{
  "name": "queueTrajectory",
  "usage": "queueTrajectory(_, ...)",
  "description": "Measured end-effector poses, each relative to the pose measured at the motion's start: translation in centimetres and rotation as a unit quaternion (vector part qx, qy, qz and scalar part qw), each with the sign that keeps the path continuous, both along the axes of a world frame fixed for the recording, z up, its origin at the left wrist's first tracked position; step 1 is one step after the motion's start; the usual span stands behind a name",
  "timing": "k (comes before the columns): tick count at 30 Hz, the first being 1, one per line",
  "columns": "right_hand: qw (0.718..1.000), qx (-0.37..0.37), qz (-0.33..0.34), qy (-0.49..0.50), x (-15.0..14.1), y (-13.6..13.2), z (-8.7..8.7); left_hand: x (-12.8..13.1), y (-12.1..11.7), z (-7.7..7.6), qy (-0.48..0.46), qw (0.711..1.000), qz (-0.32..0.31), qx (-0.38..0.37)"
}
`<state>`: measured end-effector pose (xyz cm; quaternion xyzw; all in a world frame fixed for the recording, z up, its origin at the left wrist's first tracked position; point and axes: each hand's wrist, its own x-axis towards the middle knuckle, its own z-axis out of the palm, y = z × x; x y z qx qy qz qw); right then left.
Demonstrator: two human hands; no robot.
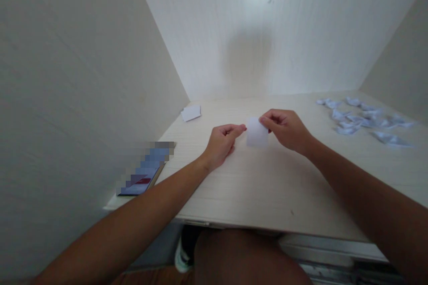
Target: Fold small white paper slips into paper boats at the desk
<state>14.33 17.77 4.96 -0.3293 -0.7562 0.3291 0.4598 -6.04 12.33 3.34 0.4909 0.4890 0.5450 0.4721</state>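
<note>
A small white piece of paper (pixel 257 132) is held up over the table between my two hands. My right hand (pixel 284 128) pinches its upper right edge between thumb and fingers. At the paper's left edge, the thumb and forefinger of my left hand (pixel 222 142) are pressed together, with their tips touching it; how much paper lies between them is hard to see. The paper looks flat and slightly see-through at its lower edge.
Several folded white paper pieces (pixel 363 118) lie scattered on the right of the pale table (pixel 240 196). A small stack of white paper (pixel 191 113) sits at the back left. Near the left wall (pixel 83 75) lies a phone or tablet (pixel 147 171), partly blurred out.
</note>
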Motion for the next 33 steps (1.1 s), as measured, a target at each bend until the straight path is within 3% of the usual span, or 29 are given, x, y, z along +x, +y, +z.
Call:
queueTrajectory(13, 0.998, -0.031, 0.052, -0.033, -1.1, -1.0, -0.6, 0.3, 0.0, -0.3, -0.035, 0.998, 0.017, 0.050)
queueTrajectory(25, 0.986, -0.003, 0.095, -0.135, -1.4, -0.9, -0.6, 0.2, -0.6, -0.1, -0.024, 0.995, -0.094, -0.001)
queueTrajectory(33, 0.986, 0.062, 0.026, -0.150, -1.5, -1.1, -0.6, 0.3, -0.7, 0.2, 0.015, 0.989, -0.142, -0.032)
